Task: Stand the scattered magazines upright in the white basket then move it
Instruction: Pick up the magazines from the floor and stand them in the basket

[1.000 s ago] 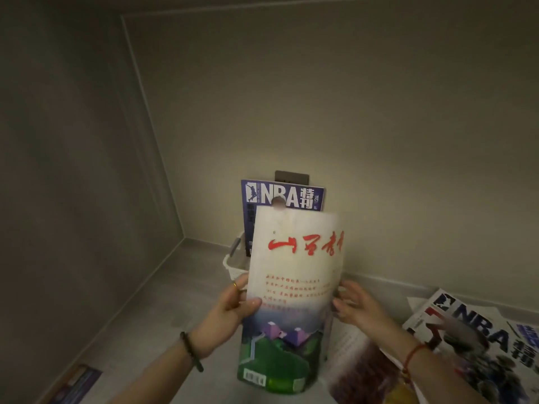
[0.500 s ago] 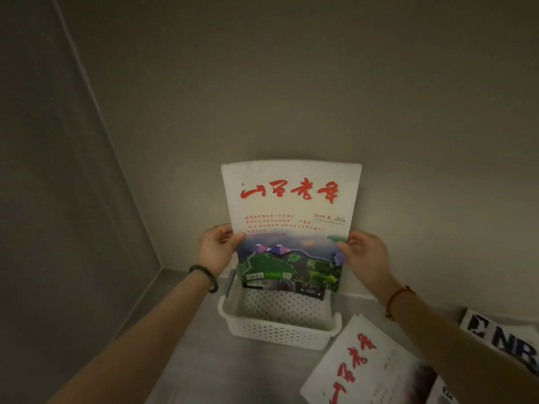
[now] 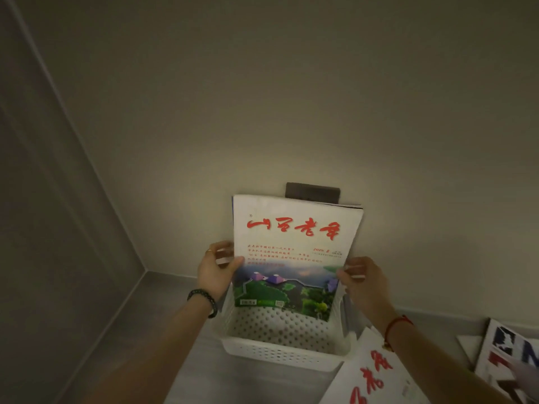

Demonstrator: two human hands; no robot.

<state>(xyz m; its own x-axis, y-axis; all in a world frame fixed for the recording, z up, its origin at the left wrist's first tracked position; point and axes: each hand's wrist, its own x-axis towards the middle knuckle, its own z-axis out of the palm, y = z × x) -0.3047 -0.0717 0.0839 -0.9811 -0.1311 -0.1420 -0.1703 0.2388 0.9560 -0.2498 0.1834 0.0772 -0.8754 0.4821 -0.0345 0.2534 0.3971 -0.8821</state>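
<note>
1. The left hand (image 3: 216, 272), a bead bracelet on its wrist, pinches the left edge of a white magazine (image 3: 294, 252) with red brush lettering, thumb on the cover.
2. Between the two hands, the magazine stands upright, its lower edge down inside the white basket (image 3: 284, 352), in front of other magazines whose tops show just behind it.
3. The right hand (image 3: 363, 282), a red cord on its wrist, clamps the magazine's right edge.
4. Below that hand, a second red-lettered magazine (image 3: 369, 377) lies flat beside the basket.
5. Further right, another magazine (image 3: 509, 355) lies on the floor.
</note>
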